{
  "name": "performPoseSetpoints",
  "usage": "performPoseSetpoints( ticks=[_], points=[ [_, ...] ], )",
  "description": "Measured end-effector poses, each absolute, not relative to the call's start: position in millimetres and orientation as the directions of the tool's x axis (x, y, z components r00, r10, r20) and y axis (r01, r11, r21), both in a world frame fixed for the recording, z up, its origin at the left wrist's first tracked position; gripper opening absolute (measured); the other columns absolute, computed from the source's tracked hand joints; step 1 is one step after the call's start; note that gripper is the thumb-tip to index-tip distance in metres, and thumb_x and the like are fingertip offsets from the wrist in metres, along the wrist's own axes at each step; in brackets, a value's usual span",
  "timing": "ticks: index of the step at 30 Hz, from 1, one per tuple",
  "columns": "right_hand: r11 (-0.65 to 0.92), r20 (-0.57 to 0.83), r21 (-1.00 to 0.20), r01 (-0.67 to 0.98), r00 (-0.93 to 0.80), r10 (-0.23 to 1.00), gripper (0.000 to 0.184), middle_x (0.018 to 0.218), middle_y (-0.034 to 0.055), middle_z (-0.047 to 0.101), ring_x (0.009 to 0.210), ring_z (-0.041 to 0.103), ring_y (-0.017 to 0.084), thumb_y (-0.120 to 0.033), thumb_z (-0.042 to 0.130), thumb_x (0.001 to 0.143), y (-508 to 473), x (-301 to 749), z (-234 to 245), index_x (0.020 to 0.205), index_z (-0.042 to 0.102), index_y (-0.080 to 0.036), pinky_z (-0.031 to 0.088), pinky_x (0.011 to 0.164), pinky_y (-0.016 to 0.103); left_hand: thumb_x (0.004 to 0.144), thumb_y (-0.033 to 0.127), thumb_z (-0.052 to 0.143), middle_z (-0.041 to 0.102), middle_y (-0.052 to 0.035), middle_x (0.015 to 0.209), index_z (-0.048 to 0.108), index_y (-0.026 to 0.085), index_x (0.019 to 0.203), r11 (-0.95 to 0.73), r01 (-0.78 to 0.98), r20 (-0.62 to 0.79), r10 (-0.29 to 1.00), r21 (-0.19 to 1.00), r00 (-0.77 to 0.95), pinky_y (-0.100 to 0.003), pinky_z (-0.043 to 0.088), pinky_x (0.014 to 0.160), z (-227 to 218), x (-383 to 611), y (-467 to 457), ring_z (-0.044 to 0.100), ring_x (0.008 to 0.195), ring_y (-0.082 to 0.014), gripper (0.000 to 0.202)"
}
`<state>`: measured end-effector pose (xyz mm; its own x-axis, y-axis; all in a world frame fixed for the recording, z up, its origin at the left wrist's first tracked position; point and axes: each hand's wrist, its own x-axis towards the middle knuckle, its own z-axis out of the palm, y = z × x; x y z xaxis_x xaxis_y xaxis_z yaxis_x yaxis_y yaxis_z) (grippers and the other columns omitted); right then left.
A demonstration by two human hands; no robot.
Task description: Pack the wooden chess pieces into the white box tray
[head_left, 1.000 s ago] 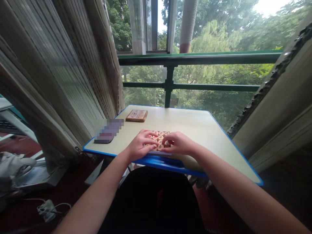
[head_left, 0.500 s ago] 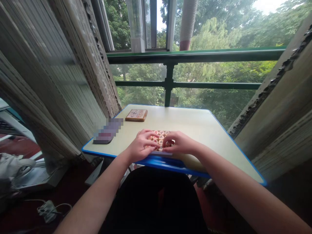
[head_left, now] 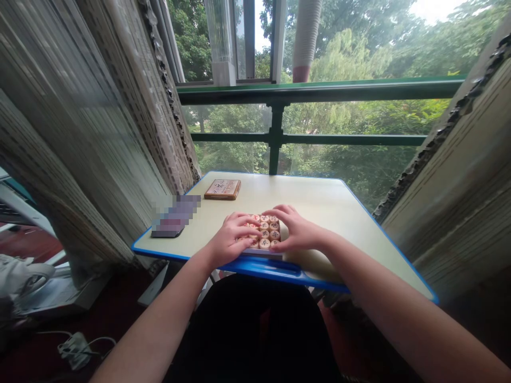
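Note:
Round Chinese chess pieces [head_left: 264, 234] lie in rows in a shallow box [head_left: 265, 253] near the front edge of the table. Red characters show on the left pieces, dark ones on the right. My left hand [head_left: 233, 238] rests over the left side of the box, its fingers spread and hiding some pieces. At the right side, my right hand [head_left: 297, 230] is open, thumb near the front corner and fingers near the back corner. Its fingertips are at the outer pieces; whether they press on the box I cannot tell.
A flat brown box with a printed lid [head_left: 222, 189] lies at the table's back left. A dark, partly blurred phone-like slab [head_left: 175, 216] is near the left edge. The pale table [head_left: 319, 197] has a blue rim. Curtains [head_left: 120, 106] hang on both sides.
My right hand has opened wide and shifted slightly right, uncovering the dark-lettered pieces on the right. My left hand has barely moved.

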<state>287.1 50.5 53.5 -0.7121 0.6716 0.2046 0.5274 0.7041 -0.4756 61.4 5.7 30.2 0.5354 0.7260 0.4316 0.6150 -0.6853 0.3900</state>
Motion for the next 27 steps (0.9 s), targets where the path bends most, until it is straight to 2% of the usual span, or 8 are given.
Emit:
performPoseSetpoints(
  ticks=[3,6,14,27],
  points=[
    [0.691,0.164,-0.478,0.543,-0.717,0.677,0.092,0.13,0.0103,0.036,0.126,0.027,0.03,-0.053,0.075,0.052,51.8,289.4,52.2,0.132,0.04,-0.025,0.029,0.104,0.048,0.084,0.027,0.048,0.06,-0.0023,0.116,0.069,0.024,0.096,-0.679,0.635,0.416,0.731,0.367,0.541,-0.043,0.028,0.102,29.7,62.4,6.5,0.041,0.114,-0.0241,0.025],
    [0.683,0.124,-0.491,0.541,-0.732,0.669,0.1,0.136,0.0114,0.03,0.129,0.023,0.03,-0.053,0.076,0.049,53.1,289.7,51.1,0.135,0.035,-0.023,0.026,0.107,0.047,0.085,0.029,0.046,0.059,-0.0026,0.118,0.068,0.024,0.1,-0.668,0.659,0.419,0.738,0.345,0.529,-0.043,0.029,0.101,28.5,64.5,8.1,0.042,0.114,-0.0237,0.027],
    [0.711,0.106,-0.469,0.524,-0.766,0.634,0.1,0.132,0.012,0.039,0.125,0.029,0.031,-0.054,0.076,0.049,57.4,288.6,46.6,0.135,0.037,-0.021,0.029,0.104,0.049,0.088,0.032,0.041,0.058,-0.0023,0.123,0.06,0.024,0.115,-0.673,0.686,0.365,0.734,0.277,0.572,-0.045,0.023,0.102,26.9,69.9,10.7,0.038,0.12,-0.0238,0.034],
    [0.72,0.113,-0.454,0.525,-0.767,0.631,0.096,0.13,0.0117,0.043,0.124,0.032,0.03,-0.052,0.076,0.05,57.7,288.5,47.8,0.133,0.04,-0.021,0.03,0.104,0.047,0.09,0.035,0.038,0.058,-0.0025,0.122,0.062,0.025,0.113,-0.671,0.683,0.37,0.736,0.289,0.567,-0.042,0.024,0.101,29.8,70.9,8.4,0.04,0.119,-0.023,0.034]
  ],
)
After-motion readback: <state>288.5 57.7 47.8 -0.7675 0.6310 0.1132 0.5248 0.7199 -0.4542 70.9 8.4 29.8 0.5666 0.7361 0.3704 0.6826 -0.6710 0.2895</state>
